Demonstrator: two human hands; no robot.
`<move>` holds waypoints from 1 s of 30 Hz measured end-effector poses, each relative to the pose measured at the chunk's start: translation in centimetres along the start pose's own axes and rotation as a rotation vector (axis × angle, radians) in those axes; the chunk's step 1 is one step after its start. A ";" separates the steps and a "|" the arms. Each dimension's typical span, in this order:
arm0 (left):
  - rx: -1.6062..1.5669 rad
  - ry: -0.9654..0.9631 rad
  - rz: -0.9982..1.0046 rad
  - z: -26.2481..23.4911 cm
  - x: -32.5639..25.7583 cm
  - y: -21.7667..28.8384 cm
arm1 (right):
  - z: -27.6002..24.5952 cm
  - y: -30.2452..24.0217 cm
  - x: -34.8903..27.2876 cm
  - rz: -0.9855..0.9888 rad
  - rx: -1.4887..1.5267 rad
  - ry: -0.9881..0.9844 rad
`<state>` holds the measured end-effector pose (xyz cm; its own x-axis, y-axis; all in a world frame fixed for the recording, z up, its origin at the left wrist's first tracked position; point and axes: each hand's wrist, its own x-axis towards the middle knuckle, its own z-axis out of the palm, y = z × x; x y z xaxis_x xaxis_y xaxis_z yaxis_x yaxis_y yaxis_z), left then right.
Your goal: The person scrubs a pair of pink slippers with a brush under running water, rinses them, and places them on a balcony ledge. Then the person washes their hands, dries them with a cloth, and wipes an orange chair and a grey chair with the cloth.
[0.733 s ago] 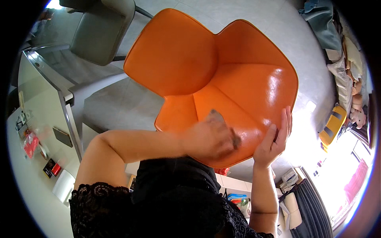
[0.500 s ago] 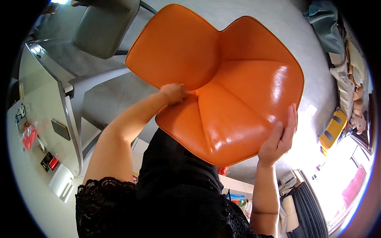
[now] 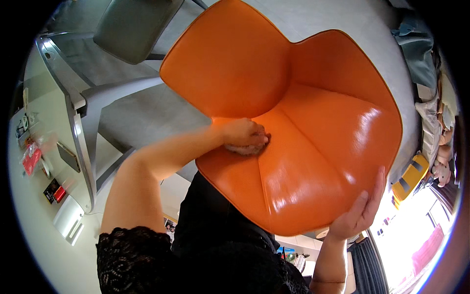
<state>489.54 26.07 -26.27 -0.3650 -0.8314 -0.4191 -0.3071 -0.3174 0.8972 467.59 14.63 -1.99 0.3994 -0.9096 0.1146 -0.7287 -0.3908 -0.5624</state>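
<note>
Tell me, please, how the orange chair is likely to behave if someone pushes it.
The orange chair would probably feel stiff, since its back and seat hold smooth curves without sagging. Its surface may be slippery to push on, given the bright, glossy highlights. With its base hidden, I cannot tell whether it would roll or tip.

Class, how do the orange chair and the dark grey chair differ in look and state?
Look: the orange chair shows glossy highlights; the dark grey chair looks dull.
Contact: the left hand holds a greyish cloth against the orange chair, the right hand touches its rim; neither touches the dark grey chair.
Both have rounded corners.
</note>
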 end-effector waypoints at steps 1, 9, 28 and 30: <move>0.089 -0.004 -0.052 0.0 1.4 -2.1 | 0.2 0.3 -0.1 0.031 0.016 -0.004; 0.643 0.174 -0.123 -1.3 7.7 -7.6 | 0.8 -0.5 0.2 0.052 0.056 -0.031; 0.680 1.416 -0.715 -9.5 -6.5 -19.5 | 1.2 -0.3 -0.5 0.101 -0.021 0.008; 0.763 1.368 -0.710 -5.9 -4.8 -18.7 | 0.9 0.3 -0.9 0.110 -0.001 0.002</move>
<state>502.17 33.29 -40.20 0.8488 -0.5184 0.1037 -0.5287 -0.8318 0.1689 467.54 15.43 -2.97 0.3154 -0.9474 0.0541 -0.7688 -0.2885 -0.5707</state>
